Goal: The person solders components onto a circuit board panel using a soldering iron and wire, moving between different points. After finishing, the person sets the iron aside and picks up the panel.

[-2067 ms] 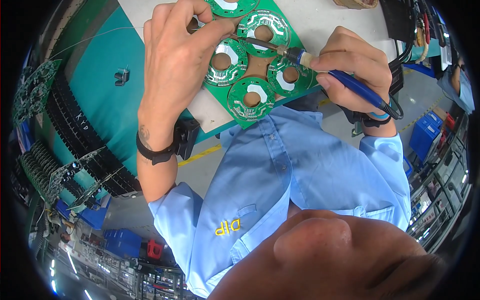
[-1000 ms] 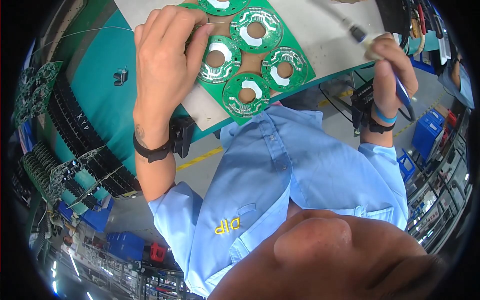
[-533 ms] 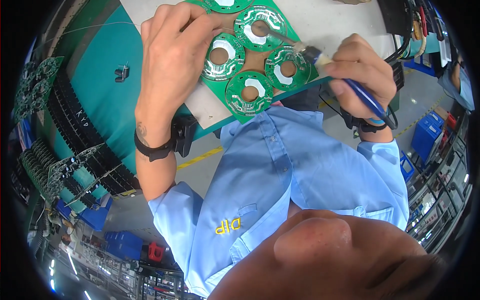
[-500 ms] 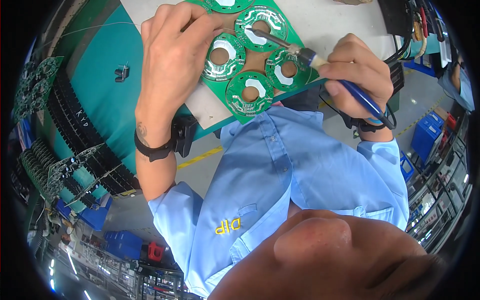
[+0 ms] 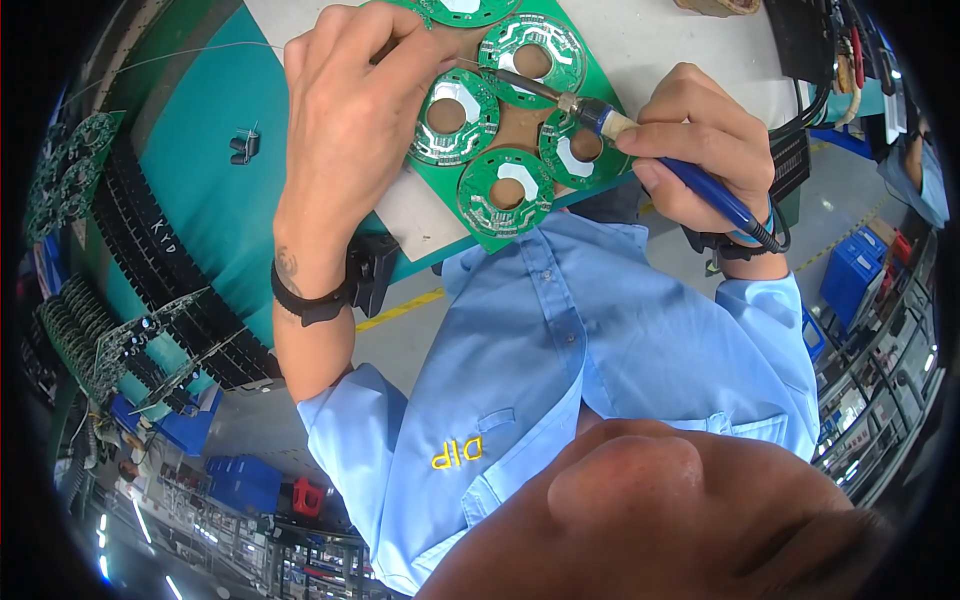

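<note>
– Right hand (image 5: pixel 700 150): what's in it?
– A soldering iron (image 5: pixel 610 122), gripped by its smooth, blue, rod-shaped handle.
– Pointing where?
– Its long axis slants; the slim metal tip aims left and away from the body, over a green panel of ring-shaped circuit boards (image 5: pixel 596 82).
– Left hand (image 5: pixel 355 110)?
– Thumb and fingers pinch thin, silvery solder wire (image 5: pixel 240 43), its end near the tip.

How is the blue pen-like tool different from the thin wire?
Thickness: the blue tool is chunky; the wire is hair-thin.
Colour: the blue tool mixes blue, pale and metal parts; the wire looks plain silvery.
Place: the blue tool sits in the right grip, the wire in the left grip.
Shared: both reach over the green board.
</note>
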